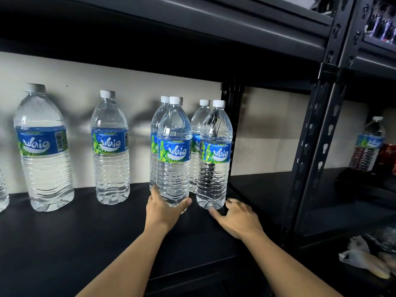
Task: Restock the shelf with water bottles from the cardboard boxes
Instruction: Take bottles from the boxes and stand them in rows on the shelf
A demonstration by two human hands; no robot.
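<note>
So on our end, starting far left in the frame, a big bottle [44, 146] and a slimmer second bottle [110, 146] stand apart from each other on the black shelf [85, 232], near the back. Neither is being touched. Then at centre frame we've got our left hand [164, 207] wrapped round the base of the middle front bottle [174, 151], thumb on one side and fingers on the other. Just right of that, our right hand [237, 217] cups the foot of the right front bottle [214, 155], thumb at the front and fingers curled at its side, a light grip as far as we can tell. Both bottles are upright, long axis straight up, each dead ahead of its own hand, with another bottle close behind it. We're holding them way down low, so any nudge back probably has to be slow or the tops wobble. No cardboard boxes in view.
</note>
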